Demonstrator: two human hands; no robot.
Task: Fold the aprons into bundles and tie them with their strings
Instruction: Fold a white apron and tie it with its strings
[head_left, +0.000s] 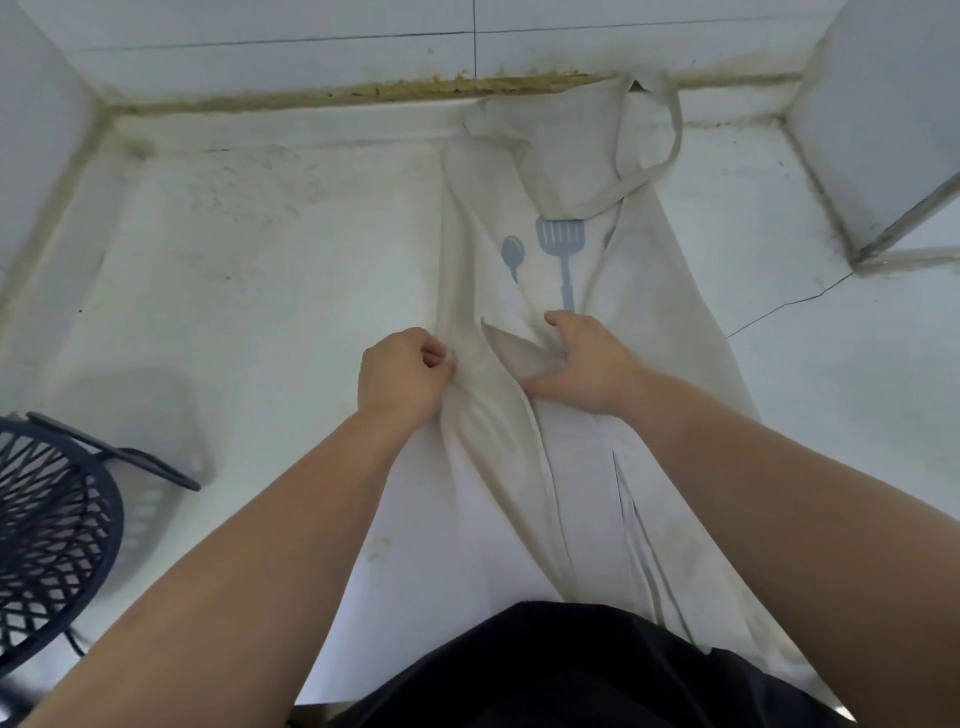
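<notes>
2 bare forearms reaching forward, left grip (405, 379) curled, pinching the apron (649, 322), right grip (589, 364) spread, pressing down

bare counter (270, 291) left, basket (52, 530) near-left
</notes>
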